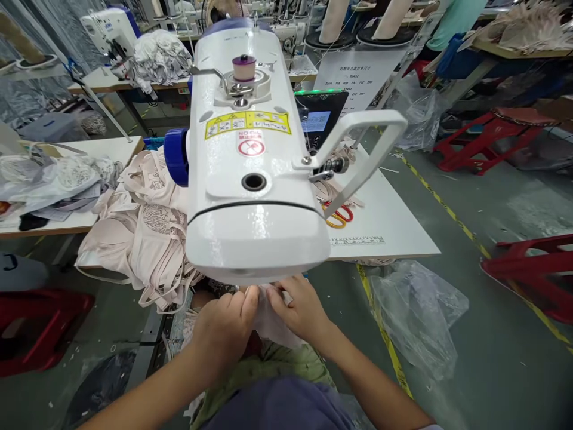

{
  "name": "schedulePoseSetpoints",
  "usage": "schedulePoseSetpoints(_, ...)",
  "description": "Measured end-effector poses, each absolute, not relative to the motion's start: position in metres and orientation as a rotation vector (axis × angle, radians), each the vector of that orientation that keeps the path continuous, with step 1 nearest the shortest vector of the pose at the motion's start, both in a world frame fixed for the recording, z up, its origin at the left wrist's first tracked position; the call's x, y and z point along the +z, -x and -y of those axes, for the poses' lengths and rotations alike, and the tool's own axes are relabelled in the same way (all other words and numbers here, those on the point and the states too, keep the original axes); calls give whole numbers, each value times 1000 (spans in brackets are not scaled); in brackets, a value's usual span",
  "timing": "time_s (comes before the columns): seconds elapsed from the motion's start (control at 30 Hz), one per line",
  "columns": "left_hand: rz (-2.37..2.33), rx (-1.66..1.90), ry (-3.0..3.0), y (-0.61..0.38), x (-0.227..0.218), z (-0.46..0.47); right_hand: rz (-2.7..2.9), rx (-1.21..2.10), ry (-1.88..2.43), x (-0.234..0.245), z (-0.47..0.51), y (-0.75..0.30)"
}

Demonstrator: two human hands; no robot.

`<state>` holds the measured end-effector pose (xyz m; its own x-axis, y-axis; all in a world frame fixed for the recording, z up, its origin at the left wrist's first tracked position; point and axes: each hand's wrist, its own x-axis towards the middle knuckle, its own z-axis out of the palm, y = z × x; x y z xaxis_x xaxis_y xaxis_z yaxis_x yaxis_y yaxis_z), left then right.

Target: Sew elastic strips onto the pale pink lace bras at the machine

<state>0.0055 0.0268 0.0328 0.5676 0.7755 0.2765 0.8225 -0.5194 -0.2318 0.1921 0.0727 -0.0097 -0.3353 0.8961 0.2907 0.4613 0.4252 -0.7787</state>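
Just below the front of a white sewing machine [257, 239], both of my hands are close together over my lap. My left hand [228, 322] is closed, thumb against curled fingers, on a pale piece of fabric [274, 325]. From the other side my right hand [302, 307] pinches the same fabric, which hangs down between the hands. The machine's head hides the upper part of the cloth. Left of the machine, a heap of pale pink bras [143, 233] spills over the table edge.
On the white table [398, 221] lie scissors [342, 215] with red and yellow handles, and a ruler [358, 240] along the front edge. Clear plastic bags [416, 316] lie on the floor at right. Red stools [496, 134] stand around. Another sewing machine [110, 30] is behind left.
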Motion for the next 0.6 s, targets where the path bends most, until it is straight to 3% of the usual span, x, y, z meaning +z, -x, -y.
schedulePoseSetpoints(0.33,1446,-260,2400,-16,31,-31,2000,1029,985,11,-115,-193)
schedulePoseSetpoints(0.6,1451,-322,2407,-14,28,-33,2142,899,1037,21,-122,-192)
